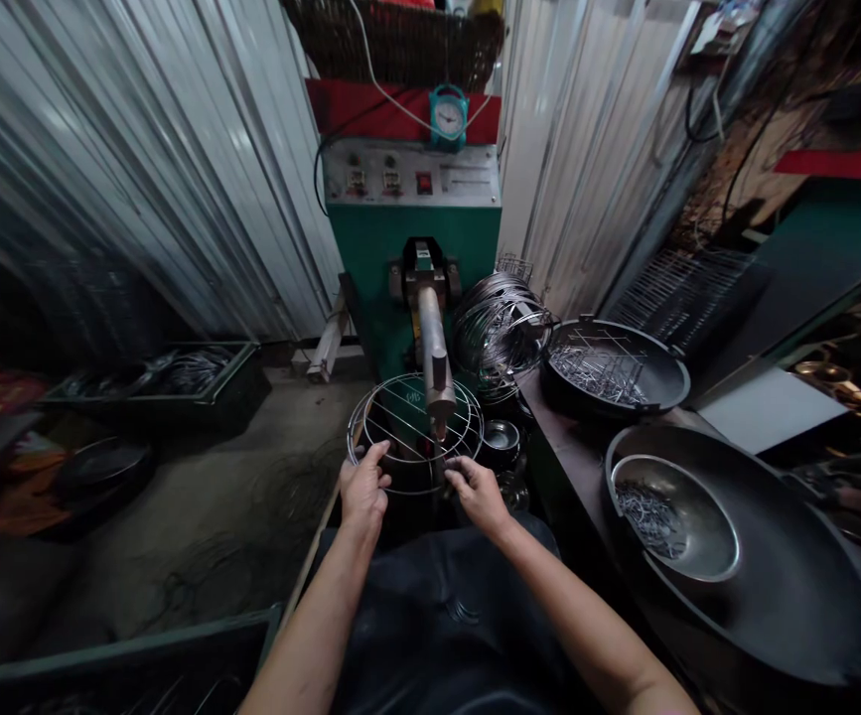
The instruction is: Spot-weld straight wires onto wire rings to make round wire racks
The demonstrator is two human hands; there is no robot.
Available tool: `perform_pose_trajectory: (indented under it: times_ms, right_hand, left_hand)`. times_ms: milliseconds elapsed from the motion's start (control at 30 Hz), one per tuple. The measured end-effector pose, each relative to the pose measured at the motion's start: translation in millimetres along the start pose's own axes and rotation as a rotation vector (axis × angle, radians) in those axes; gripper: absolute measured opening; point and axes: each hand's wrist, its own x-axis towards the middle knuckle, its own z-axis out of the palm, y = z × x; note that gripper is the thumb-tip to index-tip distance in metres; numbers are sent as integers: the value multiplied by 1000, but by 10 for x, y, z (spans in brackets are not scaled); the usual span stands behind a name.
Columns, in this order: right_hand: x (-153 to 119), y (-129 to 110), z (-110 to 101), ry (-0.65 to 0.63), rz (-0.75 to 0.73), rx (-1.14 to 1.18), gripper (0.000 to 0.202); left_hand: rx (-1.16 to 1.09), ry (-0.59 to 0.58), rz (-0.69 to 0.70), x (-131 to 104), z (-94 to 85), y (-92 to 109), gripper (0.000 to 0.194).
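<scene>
A round wire rack (392,425), made of wire rings with thin crossing bars, lies under the metal electrode (439,402) of a green spot-welding machine (362,248). My left hand (362,492) is closed on the rack's outer ring at the left, its thumb along the wire. My right hand (479,494) is pinched beside the rack's right front rim, just by the electrode tip. Whatever sits between those fingertips is too small to make out. The upper arm of the machine reaches down toward the rack's right-hand side.
A bundle of wire rings (501,328) hangs right of the machine. Beyond it stands a dark pan (668,382) with small wire pieces. Nearer, a metal bowl (705,516) of wire bits rests in a large pan (794,596). A teal clock (448,117) hangs above the control panel.
</scene>
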Motion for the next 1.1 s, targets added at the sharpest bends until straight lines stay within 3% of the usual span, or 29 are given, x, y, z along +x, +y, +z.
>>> perform_pose_trajectory:
  times_ms: [667,867,967,1100]
  right_hand:
    - [236,-69,21,3,43,118,12]
    - [171,-49,50,62,79,184,19]
    - [38,37,-89,188,92,227,30]
    - [-273,303,-449,295,213,214,42]
  left_hand:
    - [3,122,-63,143,174,38,43]
    - [59,167,-64,119,168,10,41]
    - [75,187,-73,122,153,4,41]
    - [59,229,-71,85,167,-4,42]
